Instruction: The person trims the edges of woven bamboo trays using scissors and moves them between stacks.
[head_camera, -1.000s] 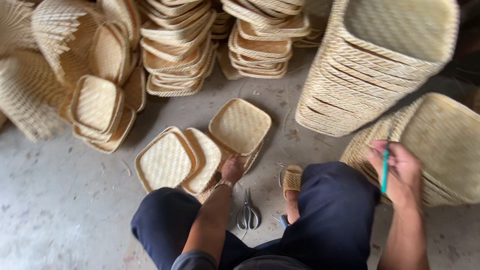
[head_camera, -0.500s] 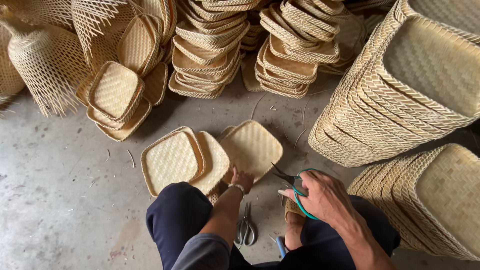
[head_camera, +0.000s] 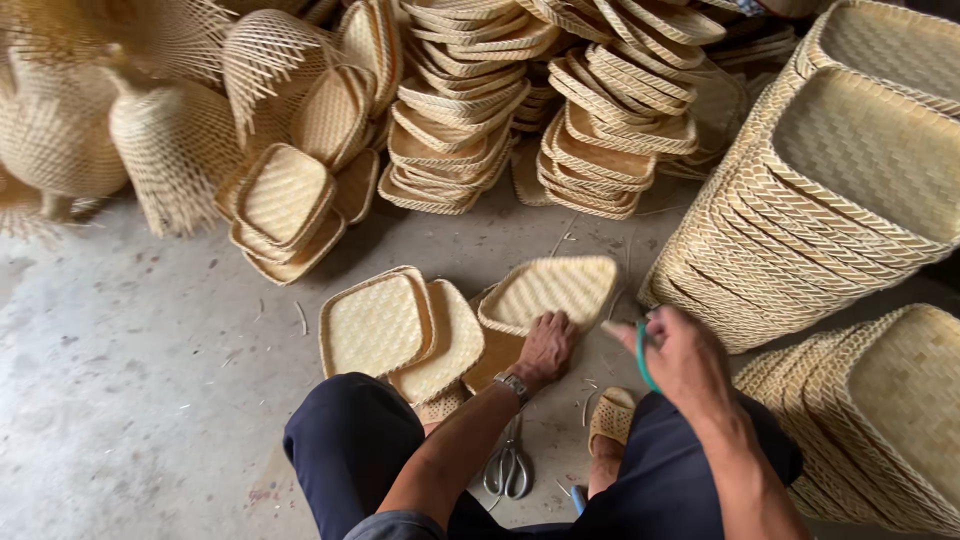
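The left hand (head_camera: 545, 345) presses down, fingers spread flat, on the near edge of a woven bamboo tray (head_camera: 550, 290). The tray sits tilted, its far rim lifted off the concrete floor (head_camera: 130, 400), leaning on a darker tray beneath it. The right hand (head_camera: 685, 365) hovers just beside that tray, fingers closed around a green-handled cutting tool (head_camera: 640, 350); the blade end is blurred and cannot be made out.

Orientation: the tray is a rounded square with little difference between its sides. Its wider run lies left to right across the view, the open face turned up and away from the person, towards the stacks of trays (head_camera: 600, 110) at the far side of the floor.

Risks, as judged from this position:
- The tray is held by one edge only; pressure from the tool could make it pivot or slide off the tray below.
- The left fingers lie close to where the tool comes in; a slip could cut them.
- Scissors (head_camera: 508, 468) lie loose on the floor between the legs, beside a sandalled foot (head_camera: 610, 425); a shift of the foot could strike them.
- The tall stack of large baskets (head_camera: 830, 200) stands near the right elbow and could be knocked.
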